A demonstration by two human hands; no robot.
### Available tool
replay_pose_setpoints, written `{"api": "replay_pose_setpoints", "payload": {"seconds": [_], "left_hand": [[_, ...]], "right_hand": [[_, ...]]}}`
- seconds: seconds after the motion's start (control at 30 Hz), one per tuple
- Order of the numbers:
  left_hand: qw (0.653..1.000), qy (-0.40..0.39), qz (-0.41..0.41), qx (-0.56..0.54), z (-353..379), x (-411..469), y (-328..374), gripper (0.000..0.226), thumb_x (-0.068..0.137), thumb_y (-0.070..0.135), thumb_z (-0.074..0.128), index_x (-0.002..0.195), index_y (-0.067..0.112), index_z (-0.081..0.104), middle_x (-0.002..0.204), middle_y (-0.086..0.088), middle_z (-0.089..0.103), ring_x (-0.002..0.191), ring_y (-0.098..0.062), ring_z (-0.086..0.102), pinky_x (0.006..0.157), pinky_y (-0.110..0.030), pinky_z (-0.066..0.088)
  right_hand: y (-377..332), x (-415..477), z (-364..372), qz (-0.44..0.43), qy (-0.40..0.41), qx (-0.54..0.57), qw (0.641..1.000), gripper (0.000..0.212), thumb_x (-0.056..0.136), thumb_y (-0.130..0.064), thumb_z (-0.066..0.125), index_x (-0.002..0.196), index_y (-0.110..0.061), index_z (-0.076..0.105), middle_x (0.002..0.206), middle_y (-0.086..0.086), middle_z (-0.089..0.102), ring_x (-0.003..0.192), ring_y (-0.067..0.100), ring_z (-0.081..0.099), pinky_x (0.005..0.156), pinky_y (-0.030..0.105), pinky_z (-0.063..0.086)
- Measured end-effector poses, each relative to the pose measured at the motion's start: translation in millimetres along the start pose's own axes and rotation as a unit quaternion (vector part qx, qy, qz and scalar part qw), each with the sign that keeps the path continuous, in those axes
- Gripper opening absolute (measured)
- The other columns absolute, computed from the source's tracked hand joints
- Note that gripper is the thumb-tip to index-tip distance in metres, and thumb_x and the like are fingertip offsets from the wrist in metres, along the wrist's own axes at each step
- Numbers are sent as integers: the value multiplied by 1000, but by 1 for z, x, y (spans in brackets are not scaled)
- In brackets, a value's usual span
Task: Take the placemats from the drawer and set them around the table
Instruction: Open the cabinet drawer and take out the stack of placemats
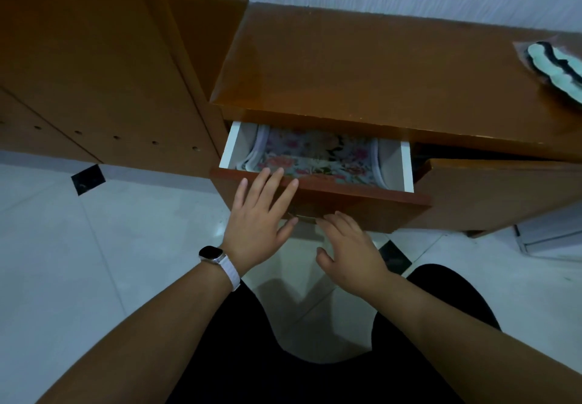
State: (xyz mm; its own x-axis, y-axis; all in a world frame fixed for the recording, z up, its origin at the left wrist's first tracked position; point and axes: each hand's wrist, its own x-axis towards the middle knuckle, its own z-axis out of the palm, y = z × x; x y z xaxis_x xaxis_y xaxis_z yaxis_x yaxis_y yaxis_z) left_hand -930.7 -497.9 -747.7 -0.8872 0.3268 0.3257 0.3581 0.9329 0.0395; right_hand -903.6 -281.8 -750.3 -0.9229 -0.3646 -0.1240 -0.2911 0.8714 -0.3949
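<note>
A wooden drawer (362,202) stands partly pulled out of a brown cabinet. Inside lie floral placemats (318,154) with white piped edges, their far part hidden under the cabinet top. My left hand (261,214), with a watch on the wrist, hovers over the drawer's front edge with its fingers spread. My right hand (349,246) is lower, in front of the drawer face near the handle, fingers apart and holding nothing.
The cabinet top (362,66) carries a pale green scalloped object (554,66) at the far right. A cabinet door (491,195) stands ajar right of the drawer. A tall wooden unit (94,57) is on the left. White floor tiles lie below.
</note>
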Motion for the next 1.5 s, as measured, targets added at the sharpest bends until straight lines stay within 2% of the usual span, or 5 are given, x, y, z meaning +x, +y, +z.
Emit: {"api": "replay_pose_setpoints", "payload": {"seconds": [0.67, 0.77, 1.0, 1.17, 1.5], "left_hand": [[1000, -13, -1, -8, -23, -55, 18, 65, 90, 46, 55, 149, 25, 36, 152, -9, 43, 144, -28, 32, 118, -46, 12], [1000, -15, -7, -16, -27, -55, 20, 63, 91, 47, 52, 147, 24, 39, 150, -10, 45, 142, -29, 34, 117, -48, 15], [997, 17, -3, -79, -48, -31, 12, 55, 92, 45, 57, 140, 18, 51, 142, -10, 53, 130, -29, 49, 109, -49, 36], [994, 7, 17, -107, -66, 18, -4, 54, 93, 45, 54, 139, 16, 50, 140, -10, 52, 126, -27, 48, 100, -44, 41], [982, -147, 40, -116, -44, 82, -27, 69, 89, 56, 61, 146, 19, 46, 151, -4, 44, 136, -25, 41, 108, -44, 39]], "right_hand": [[-15, -51, -9, -37, -117, -44, 991, 65, 91, -49, 43, 150, -26, 29, 160, -5, 23, 148, 14, 10, 116, 37, 23], [-19, -52, -23, -52, -127, -35, 990, 60, 93, -49, 44, 147, -27, 33, 159, -5, 24, 145, 16, 18, 114, 35, 27], [-28, -42, -91, -117, -3, 61, 991, 49, 90, -50, 47, 131, -26, 55, 131, -9, 56, 119, 8, 50, 97, 27, 45], [-2, 3, -125, -112, 46, 56, 991, 50, 93, -48, 50, 137, -25, 49, 136, -7, 53, 122, 9, 47, 97, 25, 39], [56, 68, -116, -95, -137, -72, 983, 76, 88, -61, 58, 150, -28, 30, 147, 2, 40, 128, 25, 43, 101, 42, 44]]}}
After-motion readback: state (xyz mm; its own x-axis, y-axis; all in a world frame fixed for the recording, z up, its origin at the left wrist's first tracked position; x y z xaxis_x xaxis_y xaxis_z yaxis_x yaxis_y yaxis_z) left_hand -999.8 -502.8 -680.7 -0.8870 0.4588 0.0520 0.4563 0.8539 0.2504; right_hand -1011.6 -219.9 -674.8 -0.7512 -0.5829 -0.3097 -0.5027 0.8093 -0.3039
